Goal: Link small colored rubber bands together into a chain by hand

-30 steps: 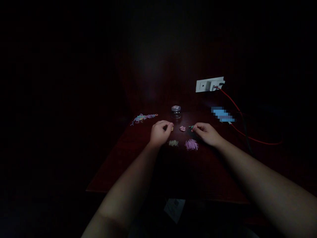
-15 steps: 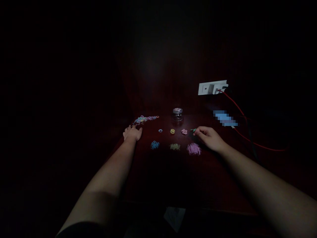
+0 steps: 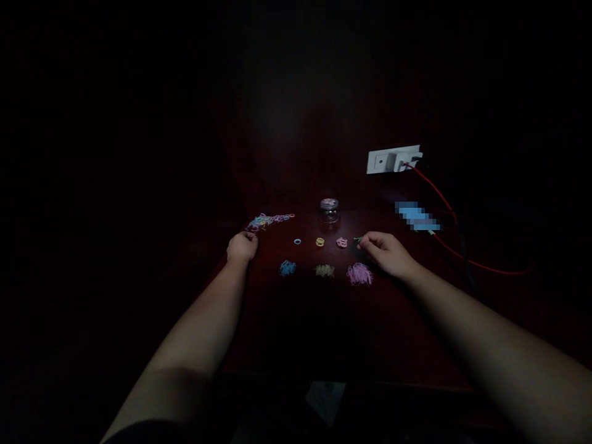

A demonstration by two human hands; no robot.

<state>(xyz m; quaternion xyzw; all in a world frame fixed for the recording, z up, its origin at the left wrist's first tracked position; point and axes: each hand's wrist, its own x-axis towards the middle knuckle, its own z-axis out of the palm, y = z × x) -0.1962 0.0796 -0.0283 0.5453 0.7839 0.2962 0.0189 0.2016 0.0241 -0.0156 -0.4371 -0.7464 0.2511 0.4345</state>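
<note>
My left hand (image 3: 242, 245) rests at the table's left side, fingers curled together against the near edge of a mixed pile of small coloured rubber bands (image 3: 264, 221). Whatever those fingers hold, if anything, is hidden. On the right, my right hand (image 3: 382, 250) pinches a green rubber band (image 3: 357, 238) close to the tabletop. Left of it lie a small pink bunch of bands (image 3: 341, 243), a yellow bunch (image 3: 320, 242) and a single light blue band (image 3: 297, 242). Nearer to me are larger heaps: blue (image 3: 287, 267), dull yellow (image 3: 324, 271) and pinkish purple (image 3: 359, 274).
A clear round jar (image 3: 329, 209) with a lid stands behind the bunches. A blurred-out blue device (image 3: 416, 216) lies at right, joined by a red cable (image 3: 456, 253) to a white wall socket (image 3: 393, 160). Something pale (image 3: 325, 399) shows below the table's front edge.
My left hand's fingers, spread beside the mixed pile before, have curled in. The right hand stays at the green rubber band. The whole view has shifted slightly.
</note>
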